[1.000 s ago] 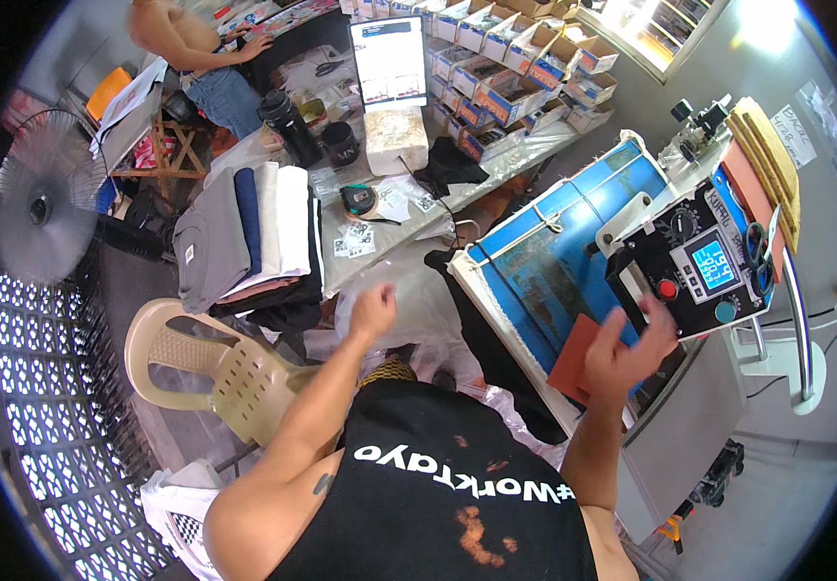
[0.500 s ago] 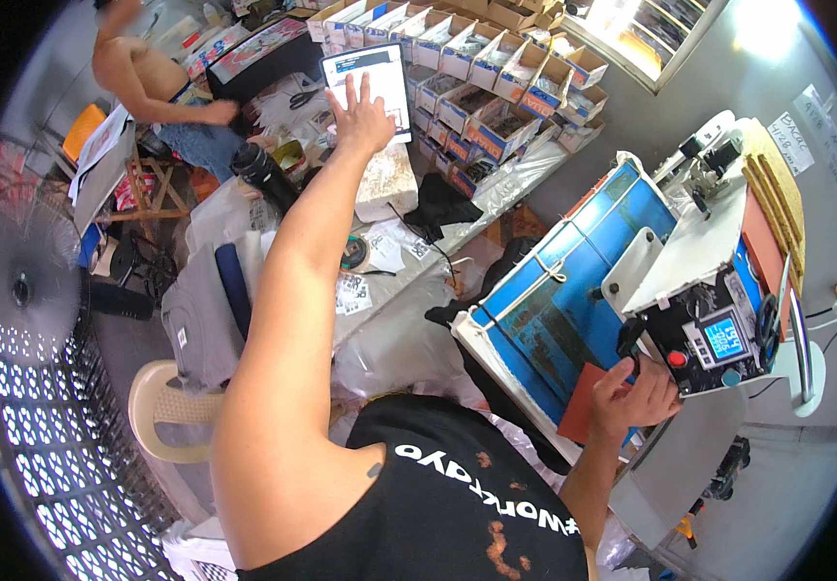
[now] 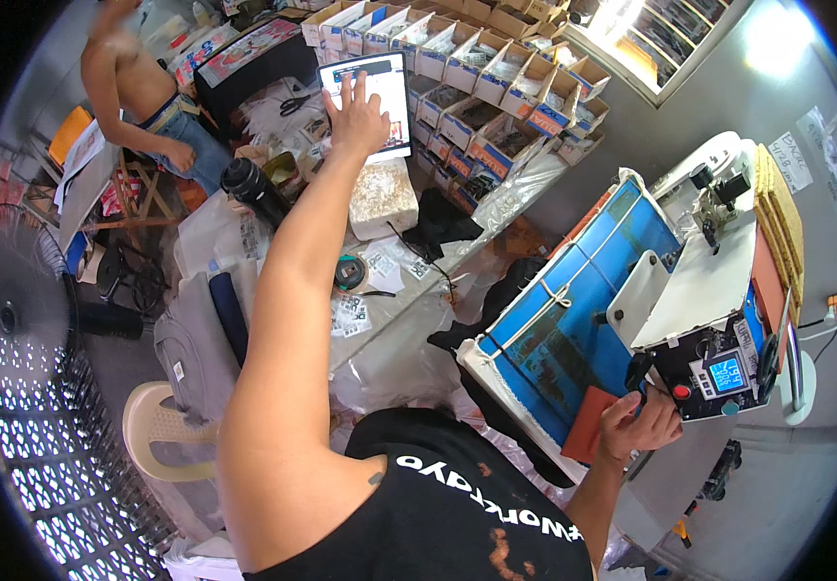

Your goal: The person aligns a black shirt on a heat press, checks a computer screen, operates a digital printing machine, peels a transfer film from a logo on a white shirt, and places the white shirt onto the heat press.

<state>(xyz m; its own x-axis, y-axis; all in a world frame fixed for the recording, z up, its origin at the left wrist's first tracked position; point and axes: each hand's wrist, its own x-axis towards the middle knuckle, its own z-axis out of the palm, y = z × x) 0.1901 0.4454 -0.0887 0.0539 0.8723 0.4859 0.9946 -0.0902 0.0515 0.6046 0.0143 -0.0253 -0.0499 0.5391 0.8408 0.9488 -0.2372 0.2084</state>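
Observation:
My left hand [image 3: 358,121] reaches far forward with its fingers spread over the screen of a tablet [image 3: 394,107]. The tablet leans upright behind a pale speckled block [image 3: 382,198]. On the right stands a heat press [image 3: 694,290], with a control box [image 3: 714,380] that has a lit blue display and a red button. Beside that box, my right hand [image 3: 639,426] is curled round the press's black handle [image 3: 639,370], partly hiding it. A reddish-brown pad [image 3: 588,424] lies by my right fingers, at the corner of the blue bed [image 3: 544,339] tied with white cord.
Rows of small cardboard bins [image 3: 496,73] stand behind the tablet. A black bottle [image 3: 252,184], scissors [image 3: 292,105] and a tape roll [image 3: 349,273] sit on the table. At the left are a fan [image 3: 16,300], a cream plastic chair [image 3: 162,431] and another person [image 3: 137,87].
My left hand stays at the tablet, its fingers slightly shifted on the screen. The other person's arm has dropped to their side. The view has tilted a little.

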